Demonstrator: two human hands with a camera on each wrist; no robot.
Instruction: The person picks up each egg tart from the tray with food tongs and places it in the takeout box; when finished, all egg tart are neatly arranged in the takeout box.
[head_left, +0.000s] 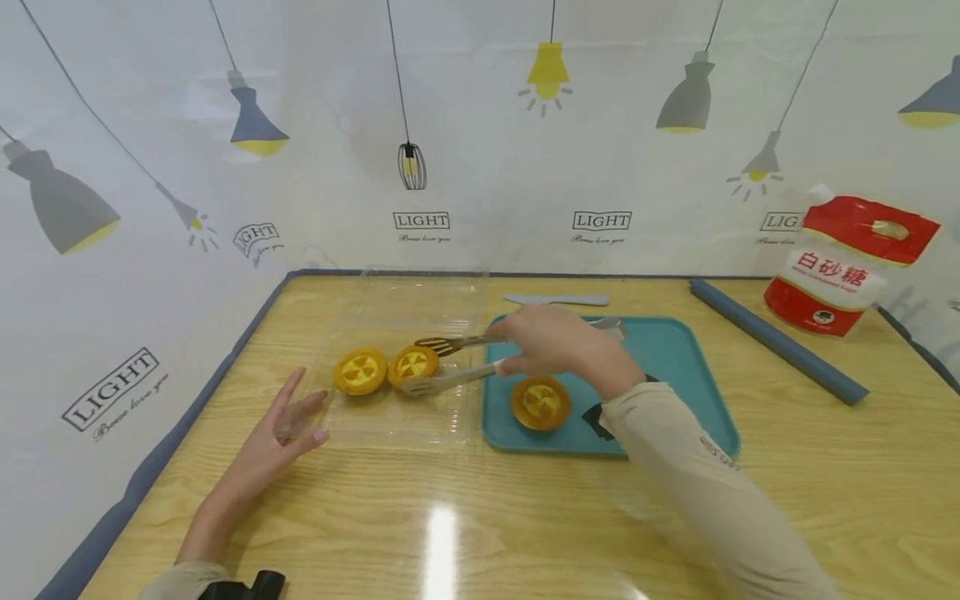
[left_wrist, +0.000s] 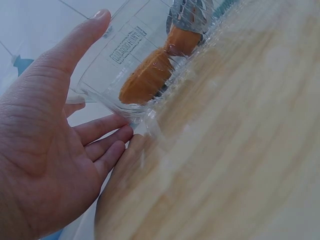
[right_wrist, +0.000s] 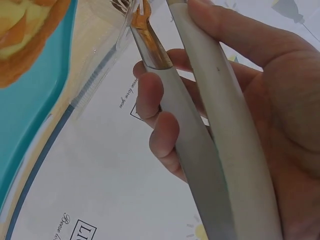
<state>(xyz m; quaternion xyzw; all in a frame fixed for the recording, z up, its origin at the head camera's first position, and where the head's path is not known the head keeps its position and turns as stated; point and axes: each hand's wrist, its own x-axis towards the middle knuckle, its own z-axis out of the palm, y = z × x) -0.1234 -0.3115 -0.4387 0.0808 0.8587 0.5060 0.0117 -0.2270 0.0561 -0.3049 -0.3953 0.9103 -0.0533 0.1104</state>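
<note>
1. Head view: the middle tart (head_left: 413, 367) sits in a clear container (head_left: 390, 429), between the two tips of the tongs (head_left: 467, 377). One tip is at its far rim, one at its near rim; whether both press on it, cannot tell.
2. Key relation: the middle tart lies directly left of the right hand (head_left: 555, 342), roughly in line with the tongs. Being round, it offers no long axis. Both hands flank it; only the right reaches it, by way of the tongs.
3. Right hand grips the tongs, fingers and thumb wrapped about pale, smooth handles. Working ends are shiny metal, slotted like forks.
4. Left tart (head_left: 360, 371) beside the middle one, same container: browned shell, paler yellow top with wedge-shaped pieces. Crust looks crumbly, likely to chip if squeezed hard.
5. Left hand (head_left: 273, 437) grips nothing; fingers spread, fingertips at the container's left edge, thumb raised.
6. Container plastic thin, glossy, ribbed at the rim; probably flexes and slides easily.
7. Third tart (head_left: 540, 402) on the teal tray (head_left: 693, 375), right of the container; tray rectangular, rounded corners, matt look.
8. Outward: knife (head_left: 573, 300) behind the tray, blue-grey rod (head_left: 780, 342) slanting to its right, red-and-white sugar bag (head_left: 832, 267) upright beyond. All on a wood-grain table (head_left: 337, 533).
</note>
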